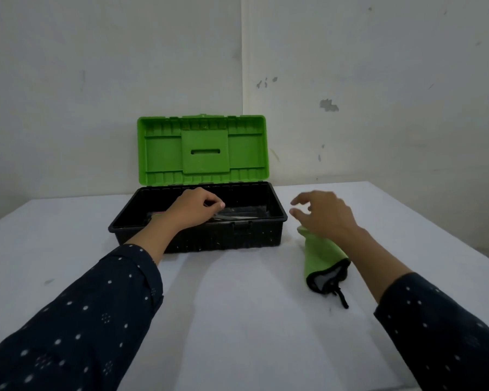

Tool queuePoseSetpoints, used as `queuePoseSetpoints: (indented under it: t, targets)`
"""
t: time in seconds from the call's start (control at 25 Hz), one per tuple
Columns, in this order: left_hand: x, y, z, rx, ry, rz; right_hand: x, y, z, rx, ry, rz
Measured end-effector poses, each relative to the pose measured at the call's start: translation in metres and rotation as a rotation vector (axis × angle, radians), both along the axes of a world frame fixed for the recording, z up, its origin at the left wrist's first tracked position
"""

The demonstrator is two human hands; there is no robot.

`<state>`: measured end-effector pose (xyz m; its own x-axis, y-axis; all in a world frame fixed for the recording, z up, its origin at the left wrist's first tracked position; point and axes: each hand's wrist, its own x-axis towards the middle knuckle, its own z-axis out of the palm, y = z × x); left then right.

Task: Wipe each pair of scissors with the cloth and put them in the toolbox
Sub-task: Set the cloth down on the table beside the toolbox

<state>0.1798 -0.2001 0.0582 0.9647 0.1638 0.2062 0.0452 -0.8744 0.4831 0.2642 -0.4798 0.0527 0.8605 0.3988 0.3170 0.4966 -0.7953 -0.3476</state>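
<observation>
White surface (237, 320) runs back to a scuffed pale wall (378, 80), its far edge showing only at 1 to 3 o'clock and its right edge falling away at 3 o'clock. Both dotted dark sleeves are cut off by the lower border. At 11 o'clock the left hand (194, 206) hangs inside the black toolbox (209, 238), its fingers curled and pinching a pair of scissors (235, 218). Only the pale blades show, pointing toward 3 o'clock low in the box, and the handles are hidden under the hand. A pinkish scrap at the box's 9 o'clock end is too dim to name. The green lid (164, 150) stands open against the wall. Bare surface lies between the box's front wall and the sleeves. At 1 o'clock the right hand (325, 213) hovers with fingers spread and holding nothing, just beside the box's right rim. It covers the far end of the green cloth (319, 258), which lies at the box's 4 o'clock.
</observation>
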Motion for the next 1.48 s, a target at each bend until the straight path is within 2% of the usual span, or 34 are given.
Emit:
queuePoseSetpoints:
  t: [0.12,0.28,0.48,0.6,0.76,0.88,0.96,1.12,1.28,1.48]
  targets:
    - [0.006,0.018,0.014,-0.029,-0.007,0.043,0.01,0.037,0.028,0.105,-0.031,0.099]
    - [0.026,0.051,0.032,0.068,-0.042,0.126,0.042,0.101,0.047,0.103,-0.027,0.188]
    - [0.072,0.114,0.042,0.128,-0.051,0.312,0.107,0.171,0.043,0.158,-0.019,0.186]
    - [0.097,0.149,0.04,0.137,-0.016,0.514,0.139,0.201,0.036,0.133,0.014,0.059]
    - [0.116,0.18,0.038,-0.071,-0.015,0.672,0.152,0.228,0.027,0.143,-0.005,-0.084]
    - [0.122,0.189,0.036,-0.232,-0.066,0.635,0.155,0.236,0.032,0.307,0.038,-0.151]
    - [0.118,0.187,0.036,-0.28,-0.151,0.618,0.157,0.233,0.038,0.399,0.097,-0.17]
    - [0.097,0.174,0.04,-0.4,-0.339,0.588,0.15,0.213,0.051,0.633,0.078,-0.159]
    - [0.065,0.153,0.055,-0.57,-0.399,0.613,0.12,0.186,0.067,0.792,0.107,-0.143]
    - [0.007,0.119,0.067,-0.875,-0.518,0.669,0.059,0.148,0.071,0.996,0.162,-0.145]
